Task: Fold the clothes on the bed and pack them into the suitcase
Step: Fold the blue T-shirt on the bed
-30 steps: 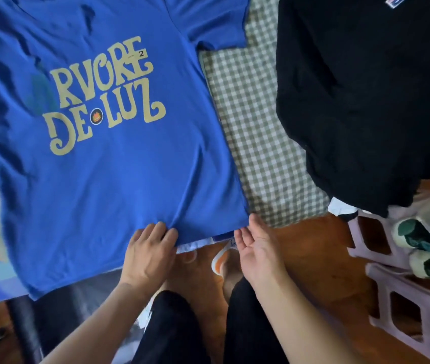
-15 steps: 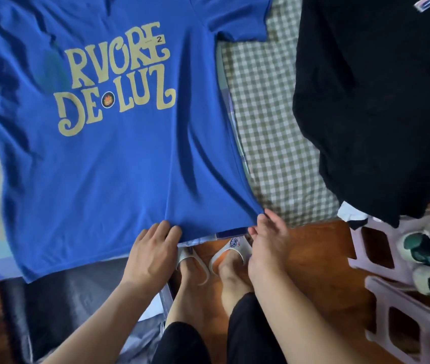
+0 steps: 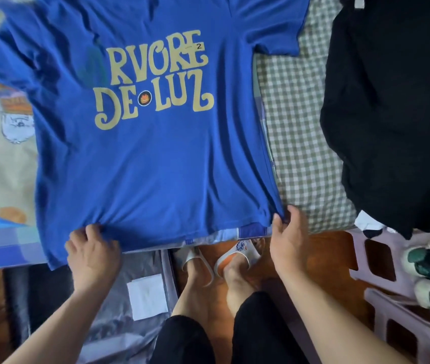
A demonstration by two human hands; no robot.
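A blue T-shirt (image 3: 150,164) with gold lettering lies spread face up on the bed, its hem at the near edge. My left hand (image 3: 91,254) grips the hem left of the middle, bunching the cloth. My right hand (image 3: 288,236) pinches the hem's right corner. A black garment (image 3: 395,122) lies on the bed to the right. Below the bed edge on the floor, an open suitcase (image 3: 129,306) shows a grey lining with a white label.
The bed carries a green checked sheet (image 3: 303,143) between the two garments and a cartoon-print cover (image 3: 1,143) at the left. A pale pink shoe rack (image 3: 382,282) with shoes stands at the right. My feet in slippers (image 3: 237,256) are on the wooden floor.
My hands have moved apart along the hem: the left further left, now bunching the cloth, and the right to the corner, which it now pinches. The shirt lies straighter.
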